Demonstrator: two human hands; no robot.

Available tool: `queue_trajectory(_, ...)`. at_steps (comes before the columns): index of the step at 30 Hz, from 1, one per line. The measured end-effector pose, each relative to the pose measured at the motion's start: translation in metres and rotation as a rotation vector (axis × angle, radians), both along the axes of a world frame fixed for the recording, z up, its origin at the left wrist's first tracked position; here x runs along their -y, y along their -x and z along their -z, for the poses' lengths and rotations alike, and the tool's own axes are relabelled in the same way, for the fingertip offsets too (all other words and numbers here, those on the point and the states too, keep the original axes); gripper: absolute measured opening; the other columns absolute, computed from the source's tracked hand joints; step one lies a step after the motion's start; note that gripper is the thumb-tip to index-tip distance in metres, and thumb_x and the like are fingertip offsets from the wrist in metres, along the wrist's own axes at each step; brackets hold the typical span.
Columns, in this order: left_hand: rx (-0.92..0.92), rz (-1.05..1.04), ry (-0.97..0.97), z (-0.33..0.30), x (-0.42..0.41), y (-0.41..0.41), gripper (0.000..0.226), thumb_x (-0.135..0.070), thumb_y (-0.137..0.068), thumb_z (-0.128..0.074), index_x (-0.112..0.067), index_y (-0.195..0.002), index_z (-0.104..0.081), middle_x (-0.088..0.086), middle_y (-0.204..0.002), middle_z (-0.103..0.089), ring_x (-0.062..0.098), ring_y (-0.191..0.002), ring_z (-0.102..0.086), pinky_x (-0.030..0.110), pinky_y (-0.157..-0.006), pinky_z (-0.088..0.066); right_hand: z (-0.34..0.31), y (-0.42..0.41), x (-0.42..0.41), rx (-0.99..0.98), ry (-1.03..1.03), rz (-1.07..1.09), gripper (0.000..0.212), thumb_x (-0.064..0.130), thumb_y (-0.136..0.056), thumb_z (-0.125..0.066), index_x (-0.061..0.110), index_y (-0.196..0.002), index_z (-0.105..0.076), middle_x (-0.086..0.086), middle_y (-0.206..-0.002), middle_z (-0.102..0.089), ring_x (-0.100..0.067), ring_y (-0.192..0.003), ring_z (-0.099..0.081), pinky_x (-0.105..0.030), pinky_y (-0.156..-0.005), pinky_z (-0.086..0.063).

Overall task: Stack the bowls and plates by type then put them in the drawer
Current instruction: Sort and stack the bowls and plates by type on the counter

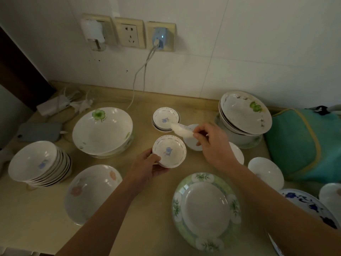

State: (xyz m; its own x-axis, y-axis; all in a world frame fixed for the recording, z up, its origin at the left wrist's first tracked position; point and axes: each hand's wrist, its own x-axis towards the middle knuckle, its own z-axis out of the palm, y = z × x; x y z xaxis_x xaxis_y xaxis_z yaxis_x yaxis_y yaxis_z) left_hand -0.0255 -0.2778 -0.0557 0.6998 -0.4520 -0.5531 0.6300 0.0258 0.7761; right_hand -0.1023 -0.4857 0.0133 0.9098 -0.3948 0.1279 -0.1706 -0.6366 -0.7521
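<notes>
Left hand (147, 164): bare, no glove, no ring or band visible.
Right hand (212, 143): bare, no glove, no ring visible on the fingers in view.
Left forearm (103, 217): uncovered to the frame edge, no sleeve, no watch or bracelet at the wrist.
Right forearm (276, 206): uncovered to the frame edge, no sleeve, wrist without strap.
</notes>
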Motion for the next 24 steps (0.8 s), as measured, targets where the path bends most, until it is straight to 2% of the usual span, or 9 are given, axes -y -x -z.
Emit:
queue_trajectory(2,-0.013,0.005,0.018,-0.004,0.002,-0.001,0.032,0.003,-0.096,-0.05,-0.007,-0.122,-0.066,0.025,-0.122,-0.067,0.035,-0.097,-0.072,0.042,-0.074,-0.062,-0.004,0.008,-0.007,0.049,0.064,-0.072,0.007,0.0,-0.095,-0.062,0.005,-0.093,-0.065,0.001,-0.098,-0.06,-0.017,-0.086,-0.06,-0.022,-0.076,-0.049)
queue_trajectory(4,-0.03,-0.004,0.042,-0.008,0.003,-0.002,0.032,0.004,-0.096,-0.049,-0.002,-0.122,-0.065,0.032,-0.124,-0.063,0.036,-0.094,-0.071,0.04,-0.071,-0.062,-0.005,0.016,-0.012,0.105,0.16,-0.137,0.008,-0.002,-0.093,-0.064,0.004,-0.089,-0.066,0.001,-0.095,-0.058,-0.014,-0.084,-0.056,-0.017,-0.077,-0.043)
queue_trajectory(6,-0.05,-0.011,0.074,-0.01,0.003,-0.002,0.031,0.004,-0.096,-0.048,-0.001,-0.12,-0.066,0.036,-0.126,-0.06,0.036,-0.094,-0.071,0.04,-0.07,-0.063,-0.001,0.022,-0.014,0.152,0.235,-0.208,0.006,-0.002,-0.093,-0.065,0.002,-0.09,-0.067,-0.005,-0.095,-0.061,-0.017,-0.084,-0.056,-0.022,-0.075,-0.046)
queue_trajectory(9,-0.074,0.046,0.143,-0.013,0.0,-0.005,0.032,0.001,-0.098,-0.05,-0.003,-0.125,-0.065,0.031,-0.127,-0.063,0.036,-0.1,-0.071,0.039,-0.074,-0.062,0.007,0.029,-0.015,0.192,0.368,-0.315,0.003,-0.003,-0.092,-0.066,0.0,-0.091,-0.067,-0.012,-0.097,-0.063,-0.023,-0.087,-0.06,-0.034,-0.073,-0.054)
queue_trajectory(13,-0.067,0.135,0.213,-0.016,-0.006,-0.008,0.038,-0.009,-0.094,-0.059,-0.003,-0.132,-0.062,0.023,-0.13,-0.065,0.037,-0.114,-0.067,0.037,-0.081,-0.061,0.017,0.03,-0.018,0.199,0.494,-0.418,0.005,-0.002,-0.091,-0.069,0.0,-0.095,-0.069,-0.013,-0.101,-0.064,-0.027,-0.091,-0.063,-0.037,-0.069,-0.059)
queue_trajectory(16,-0.058,0.142,0.26,-0.016,-0.012,-0.008,0.046,-0.014,-0.091,-0.059,-0.003,-0.136,-0.057,0.021,-0.133,-0.064,0.038,-0.119,-0.064,0.04,-0.087,-0.06,0.021,0.026,-0.022,0.202,0.488,-0.428,0.005,-0.002,-0.09,-0.069,-0.001,-0.095,-0.069,-0.014,-0.101,-0.064,-0.028,-0.091,-0.062,-0.039,-0.067,-0.059)
queue_trajectory(20,-0.048,0.145,0.31,-0.016,-0.022,-0.011,0.046,-0.015,-0.095,-0.054,-0.008,-0.14,-0.054,0.018,-0.135,-0.063,0.04,-0.123,-0.062,0.041,-0.091,-0.059,0.02,0.017,-0.03,0.178,0.412,-0.41,0.005,0.0,-0.09,-0.071,0.0,-0.095,-0.071,-0.013,-0.103,-0.064,-0.028,-0.094,-0.062,-0.041,-0.075,-0.059)
queue_trajectory(22,-0.025,0.151,0.3,-0.018,-0.026,-0.015,0.046,-0.016,-0.097,-0.052,-0.009,-0.142,-0.052,0.017,-0.137,-0.063,0.039,-0.123,-0.061,0.04,-0.091,-0.059,0.021,0.014,-0.032,0.166,0.292,-0.39,0.01,0.009,-0.091,-0.072,0.004,-0.1,-0.072,-0.009,-0.109,-0.062,-0.022,-0.099,-0.06,-0.034,-0.084,-0.056)
queue_trajectory(24,-0.001,0.167,0.28,-0.021,-0.03,-0.018,0.046,-0.017,-0.098,-0.051,-0.012,-0.144,-0.051,0.016,-0.138,-0.062,0.037,-0.124,-0.062,0.04,-0.091,-0.059,0.018,0.01,-0.033,0.138,0.109,-0.275,0.024,0.024,-0.092,-0.073,0.013,-0.114,-0.071,0.002,-0.119,-0.055,-0.008,-0.096,-0.058,-0.017,-0.084,-0.052)
